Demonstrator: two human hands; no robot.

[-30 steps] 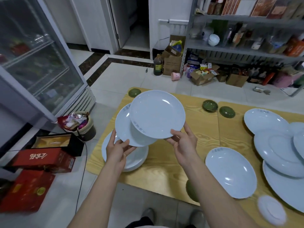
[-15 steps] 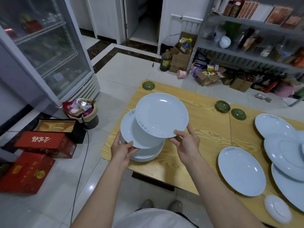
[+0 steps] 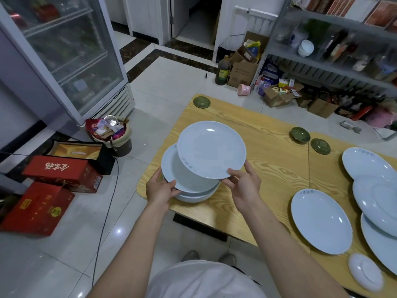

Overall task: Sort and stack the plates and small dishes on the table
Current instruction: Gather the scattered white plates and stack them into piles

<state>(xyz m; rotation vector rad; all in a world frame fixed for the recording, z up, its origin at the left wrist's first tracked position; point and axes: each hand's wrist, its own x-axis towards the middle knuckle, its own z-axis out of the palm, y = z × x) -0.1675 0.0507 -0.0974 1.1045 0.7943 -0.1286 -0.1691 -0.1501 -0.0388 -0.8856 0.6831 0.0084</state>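
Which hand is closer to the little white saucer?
Right. The right hand, holding a pale blue plate, is left of the small round white saucer; the left hand is farther left, holding another plate.

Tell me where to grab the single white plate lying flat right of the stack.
Best pinch the near-left rim of the white plate, coming from the front edge of the table. It lies flat, face up, and other plates crowd only its right side.

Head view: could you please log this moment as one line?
phase: stacking | left hand: grips lower plate at stack | right hand: holds upper plate, tilted above it | table: loose plates unsorted
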